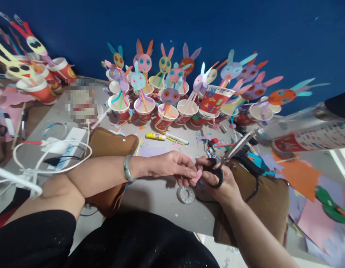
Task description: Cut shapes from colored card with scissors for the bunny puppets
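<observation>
Between the fingertips of my left hand (pixel 176 167) is a small pink paper piece (pixel 198 175), rounded like a petal or heart. My right hand (pixel 224 184) grips a pair of scissors (pixel 239 146) by the black handles, the blades pointing up and away to the right. Both hands meet just above the table, fingertips close together at the pink piece. Below them lies a white tape roll (pixel 186 194). A yellow glue stick (pixel 155 136) and a pen (pixel 176 139) rest beyond my left hand, beside a lilac paper sheet (pixel 152 150).
Several paper cups (pixel 166 117) with paper rabbit faces on strips stand along the blue wall. Brown cushions (pixel 261 201) lie by both forearms. White cables and a power strip (pixel 69 149) are at left. A clear bottle (pixel 314 130) juts in from the right, near orange paper (pixel 300 173).
</observation>
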Demonstrator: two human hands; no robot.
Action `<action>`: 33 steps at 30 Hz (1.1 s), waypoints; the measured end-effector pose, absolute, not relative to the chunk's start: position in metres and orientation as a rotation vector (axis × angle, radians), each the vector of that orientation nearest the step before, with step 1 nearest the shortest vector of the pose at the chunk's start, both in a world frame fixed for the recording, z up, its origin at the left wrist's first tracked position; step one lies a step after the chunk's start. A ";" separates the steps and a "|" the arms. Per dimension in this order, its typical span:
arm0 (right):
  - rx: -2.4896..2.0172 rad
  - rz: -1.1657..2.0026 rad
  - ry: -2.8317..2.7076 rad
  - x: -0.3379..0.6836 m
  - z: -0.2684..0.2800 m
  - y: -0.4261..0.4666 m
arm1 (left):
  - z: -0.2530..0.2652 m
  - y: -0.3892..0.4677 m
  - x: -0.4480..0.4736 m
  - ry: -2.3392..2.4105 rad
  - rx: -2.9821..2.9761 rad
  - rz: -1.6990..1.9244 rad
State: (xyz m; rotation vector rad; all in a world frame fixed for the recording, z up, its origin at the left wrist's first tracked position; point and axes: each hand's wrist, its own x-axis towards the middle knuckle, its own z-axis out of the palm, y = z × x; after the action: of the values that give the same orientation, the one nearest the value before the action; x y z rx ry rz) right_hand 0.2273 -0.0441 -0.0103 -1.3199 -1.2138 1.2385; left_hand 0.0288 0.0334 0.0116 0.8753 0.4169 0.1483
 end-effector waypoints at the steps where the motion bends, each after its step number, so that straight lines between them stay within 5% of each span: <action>1: -1.283 1.301 -1.260 0.228 -0.009 -0.044 | 0.012 0.033 0.028 0.398 0.870 0.095; 19: -1.200 1.403 -1.354 0.224 -0.001 -0.044 | 0.008 0.034 0.027 0.351 0.827 -0.072; 33: -1.443 1.113 -1.330 0.212 0.002 -0.041 | 0.003 0.039 0.027 0.552 1.621 0.453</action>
State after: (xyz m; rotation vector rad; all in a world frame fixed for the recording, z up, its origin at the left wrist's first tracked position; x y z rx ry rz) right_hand 0.2123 -0.0409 0.0020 -1.4428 -1.3305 1.1131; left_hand 0.0273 0.0386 0.0035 1.6206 0.5520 0.4528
